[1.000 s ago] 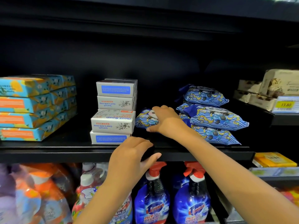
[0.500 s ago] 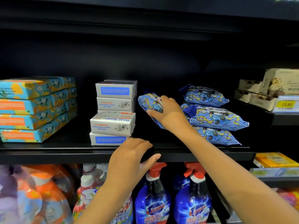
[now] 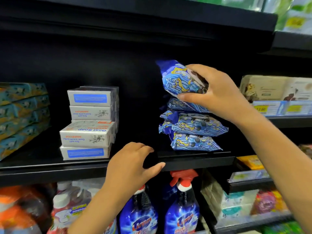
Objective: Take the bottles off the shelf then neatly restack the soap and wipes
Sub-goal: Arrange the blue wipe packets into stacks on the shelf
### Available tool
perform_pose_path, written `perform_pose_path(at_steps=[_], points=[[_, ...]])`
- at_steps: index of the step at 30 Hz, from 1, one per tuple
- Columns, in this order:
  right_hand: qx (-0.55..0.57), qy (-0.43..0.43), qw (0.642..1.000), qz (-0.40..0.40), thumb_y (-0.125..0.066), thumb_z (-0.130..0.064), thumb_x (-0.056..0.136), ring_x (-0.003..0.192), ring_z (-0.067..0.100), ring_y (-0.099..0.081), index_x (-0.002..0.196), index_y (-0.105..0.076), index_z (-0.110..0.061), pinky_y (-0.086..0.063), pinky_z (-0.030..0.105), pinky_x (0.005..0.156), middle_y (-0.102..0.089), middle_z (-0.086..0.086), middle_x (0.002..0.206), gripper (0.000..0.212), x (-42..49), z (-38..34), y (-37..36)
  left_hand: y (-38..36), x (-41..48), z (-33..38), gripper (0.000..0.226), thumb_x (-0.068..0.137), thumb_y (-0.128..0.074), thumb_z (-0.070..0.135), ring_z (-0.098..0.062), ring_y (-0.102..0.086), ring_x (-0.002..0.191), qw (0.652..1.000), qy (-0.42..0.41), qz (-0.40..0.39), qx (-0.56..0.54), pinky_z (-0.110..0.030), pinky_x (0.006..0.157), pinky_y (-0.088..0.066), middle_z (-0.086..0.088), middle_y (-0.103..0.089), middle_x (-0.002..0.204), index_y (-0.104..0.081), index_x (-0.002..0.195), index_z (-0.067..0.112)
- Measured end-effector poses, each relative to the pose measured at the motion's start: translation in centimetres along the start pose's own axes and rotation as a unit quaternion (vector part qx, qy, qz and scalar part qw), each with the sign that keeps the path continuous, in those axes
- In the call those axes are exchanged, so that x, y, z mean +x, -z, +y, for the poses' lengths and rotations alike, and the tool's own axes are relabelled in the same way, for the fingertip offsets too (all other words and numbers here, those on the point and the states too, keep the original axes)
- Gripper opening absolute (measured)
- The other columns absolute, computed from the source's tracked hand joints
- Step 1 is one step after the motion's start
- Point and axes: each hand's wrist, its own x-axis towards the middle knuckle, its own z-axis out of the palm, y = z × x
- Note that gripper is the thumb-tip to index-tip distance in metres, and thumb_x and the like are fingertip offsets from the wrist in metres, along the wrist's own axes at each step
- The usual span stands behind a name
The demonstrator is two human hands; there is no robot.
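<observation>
right hand holding a blue wipes pack just over the wipes stack

fingers wrapped round the pack, thumb underneath, pack tilted and sitting right above the top of the three or so packs piled on the black shelf. left hand is clamped on the shelf's front lip, fingers on top, thumb under the edge. goat soap boxes are stacked four high to the left, a bit crooked, well apart from the wipes. blue spray bottles with red triggers sit on the shelf below, and teal boxes are piled at far left.
</observation>
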Motion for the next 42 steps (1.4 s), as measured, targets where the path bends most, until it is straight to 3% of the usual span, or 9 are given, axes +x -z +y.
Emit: perform_pose_path(at_steps=[7, 9, 12, 16, 20, 24, 31, 37, 42], points=[[-0.035, -0.029, 0.997, -0.058, -0.078, -0.043, 0.063, 0.09, 0.003, -0.057, 0.114, -0.051, -0.028, -0.046, 0.021, 0.08, -0.059, -0.014, 0.101, 0.059, -0.3, 4.0, 3.2, -0.4, 0.0, 0.1, 0.05, 0.069, -0.048, 0.066, -0.009, -0.064, 0.074, 1.0, 0.007, 0.016, 0.004, -0.02, 0.055, -0.049, 0.014, -0.066, 0.077, -0.073, 0.077, 0.023], [-0.028, -0.028, 0.995, -0.086, -0.075, -0.048, 0.061, 0.09, 0.0, -0.057, 0.111, -0.05, -0.028, -0.046, 0.018, 0.077, -0.059, -0.012, 0.103, 0.059, -0.4, 4.5, 2.9, -0.4, 0.0, 0.2, 0.05, 0.069, -0.048, 0.066, -0.009, -0.064, 0.074, 1.0, 0.01, 0.021, 0.005, -0.02, 0.055, -0.049, 0.014, -0.066, 0.077, -0.074, 0.077, 0.023], [-0.014, -0.015, 0.991, -0.13, -0.08, -0.031, 0.069, 0.094, -0.005, -0.055, 0.115, -0.051, -0.027, -0.044, 0.01, 0.077, -0.058, -0.012, 0.109, 0.054, -0.2, 5.2, 1.9, -0.5, -0.1, 0.2, 0.05, 0.07, -0.048, 0.065, -0.008, -0.064, 0.075, 0.999, 0.007, 0.033, 0.009, -0.02, 0.054, -0.05, 0.014, -0.066, 0.078, -0.074, 0.077, 0.023], [-0.07, -0.012, 0.983, -0.171, -0.074, -0.036, 0.076, 0.118, 0.004, -0.042, 0.133, -0.048, -0.025, -0.036, 0.022, 0.099, -0.048, -0.012, 0.125, 0.064, -0.5, 6.1, 0.4, -0.5, -0.3, 0.3, 0.051, 0.07, -0.049, 0.064, -0.006, -0.053, 0.085, 0.999, 0.005, 0.054, 0.006, -0.02, 0.055, -0.05, 0.013, -0.067, 0.08, -0.075, 0.077, 0.022], [-0.134, -0.021, 0.983, -0.125, -0.066, -0.045, 0.079, 0.127, 0.008, -0.032, 0.139, -0.041, -0.033, -0.036, 0.032, 0.101, -0.042, -0.01, 0.138, 0.066, -1.6, 6.3, -0.2, -0.5, -0.4, 0.5, 0.051, 0.07, -0.049, 0.064, -0.007, -0.054, 0.086, 0.998, 0.009, 0.054, 0.008, -0.019, 0.057, -0.05, 0.012, -0.068, 0.081, -0.076, 0.078, 0.021], [-0.191, -0.008, 0.979, -0.064, -0.062, -0.044, 0.083, 0.127, 0.009, -0.032, 0.137, -0.044, -0.029, -0.037, 0.028, 0.091, -0.044, -0.009, 0.138, 0.059, -2.3, 6.1, -1.1, -0.4, -0.5, 0.5, 0.051, 0.071, -0.049, 0.063, -0.004, -0.059, 0.082, 0.999, 0.015, 0.045, 0.003, -0.02, 0.057, -0.05, 0.012, -0.068, 0.082, -0.076, 0.08, 0.021], [-0.187, -0.002, 0.978, -0.092, -0.062, -0.039, 0.085, 0.129, 0.013, -0.032, 0.139, -0.042, -0.031, -0.032, 0.029, 0.095, -0.045, -0.01, 0.139, 0.058, -1.5, 6.0, -1.3, -0.2, -0.5, 0.7, 0.051, 0.072, -0.048, 0.063, -0.004, -0.059, 0.083, 0.999, 0.019, 0.045, 0.005, -0.019, 0.059, -0.049, 0.012, -0.069, 0.083, -0.076, 0.08, 0.021], [-0.212, 0.009, 0.974, -0.082, -0.055, -0.046, 0.087, 0.129, 0.015, -0.034, 0.142, -0.036, -0.026, -0.032, 0.032, 0.101, -0.044, -0.006, 0.141, 0.061, -2.4, 5.8, -1.4, -0.2, -0.6, 0.7, 0.051, 0.072, -0.049, 0.063, -0.006, -0.054, 0.087, 0.999, 0.024, 0.042, 0.004, -0.019, 0.06, -0.049, 0.011, -0.069, 0.084, -0.076, 0.082, 0.02], [-0.217, 0.02, 0.974, -0.065, -0.055, -0.047, 0.087, 0.13, 0.02, -0.038, 0.142, -0.038, -0.023, -0.033, 0.042, 0.106, -0.046, -0.002, 0.14, 0.062, -2.8, 5.9, -1.7, -0.1, -0.6, 0.7, 0.051, 0.072, -0.049, 0.063, -0.009, -0.066, 0.079, 0.999, 0.025, 0.027, 0.006, -0.021, 0.058, -0.052, 0.011, -0.069, 0.083, -0.076, 0.082, 0.021]])
